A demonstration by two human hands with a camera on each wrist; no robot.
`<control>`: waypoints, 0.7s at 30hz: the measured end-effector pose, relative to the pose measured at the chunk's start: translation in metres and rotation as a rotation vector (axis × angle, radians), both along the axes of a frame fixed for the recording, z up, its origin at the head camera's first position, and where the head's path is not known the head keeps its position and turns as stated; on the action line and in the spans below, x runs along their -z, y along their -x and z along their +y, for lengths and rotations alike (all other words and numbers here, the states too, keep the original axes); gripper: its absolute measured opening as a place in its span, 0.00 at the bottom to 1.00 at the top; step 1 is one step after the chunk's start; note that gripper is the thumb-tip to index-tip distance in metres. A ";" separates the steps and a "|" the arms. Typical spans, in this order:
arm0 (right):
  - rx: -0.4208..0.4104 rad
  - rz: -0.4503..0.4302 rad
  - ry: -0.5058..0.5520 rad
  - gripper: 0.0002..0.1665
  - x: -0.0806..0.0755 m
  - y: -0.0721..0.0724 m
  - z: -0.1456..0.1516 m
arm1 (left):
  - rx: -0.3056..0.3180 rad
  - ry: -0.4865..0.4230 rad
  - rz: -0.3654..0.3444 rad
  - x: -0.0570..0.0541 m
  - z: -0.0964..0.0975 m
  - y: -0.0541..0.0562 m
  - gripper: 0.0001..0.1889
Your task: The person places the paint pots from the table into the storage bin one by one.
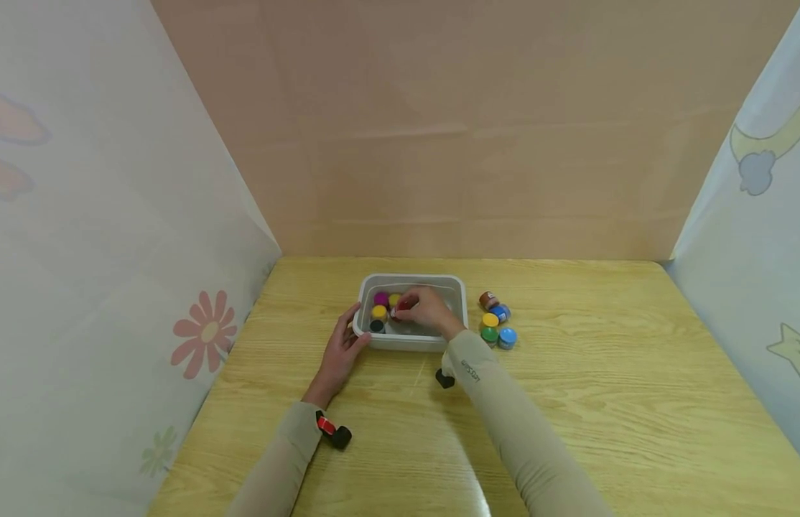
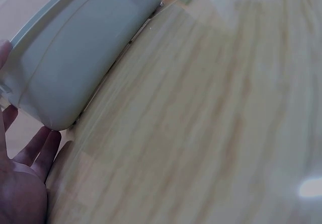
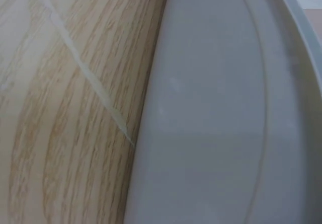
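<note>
A pale grey plastic bin (image 1: 416, 344) stands on the table with several small paint jars inside: purple-lidded (image 1: 381, 298), yellow-lidded (image 1: 378, 312) and black-lidded (image 1: 377, 326) ones at its left end. My right hand (image 1: 427, 307) reaches into the bin, its fingertips pinching a red paint jar (image 1: 403, 306) beside the others. The left hand (image 1: 338, 352) holds the bin's near left corner, thumb at the front rim and fingers along the left end. From the left wrist, fingers (image 2: 43, 151) touch the bin's lower end. The right wrist view shows only the bin's outer wall (image 3: 211, 108) and table, no hand.
Right of the bin, several more paint jars lie in a cluster: brown (image 1: 487, 300), dark blue (image 1: 501, 312), yellow-lidded (image 1: 490, 321), green (image 1: 489, 335) and light blue (image 1: 507, 338). The wooden table (image 1: 600, 373) is bounded by a brown backdrop (image 1: 471, 143) and patterned side panels.
</note>
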State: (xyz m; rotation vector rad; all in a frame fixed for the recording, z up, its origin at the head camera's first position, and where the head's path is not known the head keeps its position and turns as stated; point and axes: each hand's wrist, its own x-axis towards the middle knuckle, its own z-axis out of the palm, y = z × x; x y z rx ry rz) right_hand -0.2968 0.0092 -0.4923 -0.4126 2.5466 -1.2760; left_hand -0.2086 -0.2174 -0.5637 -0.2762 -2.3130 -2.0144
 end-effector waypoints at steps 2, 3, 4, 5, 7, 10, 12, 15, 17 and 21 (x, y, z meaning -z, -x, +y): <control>0.001 0.000 -0.005 0.14 0.000 0.001 0.000 | 0.000 -0.002 -0.003 0.000 0.000 0.000 0.34; 0.001 0.001 -0.006 0.14 0.000 0.001 0.000 | -0.001 -0.003 -0.006 0.000 0.000 0.000 0.34; -0.002 0.006 -0.008 0.15 0.000 0.001 0.000 | 0.000 -0.005 -0.009 0.000 0.000 0.000 0.34; -0.003 0.011 -0.010 0.15 0.000 0.002 0.000 | -0.002 -0.007 -0.012 0.000 0.000 0.001 0.35; -0.006 0.019 -0.010 0.15 0.000 0.002 0.000 | -0.002 -0.007 -0.021 0.000 0.000 0.001 0.35; -0.014 0.037 -0.011 0.15 0.001 0.003 0.000 | 0.001 -0.006 -0.042 -0.001 0.000 0.002 0.36; -0.017 0.041 -0.008 0.15 0.001 0.003 0.000 | 0.000 -0.002 -0.058 -0.002 0.000 0.002 0.37; -0.022 0.045 0.000 0.15 0.001 0.003 0.000 | -0.001 0.000 -0.066 -0.002 0.000 0.002 0.37; -0.022 0.041 0.011 0.15 0.001 0.003 0.000 | -0.004 -0.001 -0.057 -0.002 0.000 0.002 0.36; -0.028 0.042 0.027 0.15 0.000 0.002 0.000 | -0.006 -0.004 -0.023 0.000 0.000 0.001 0.35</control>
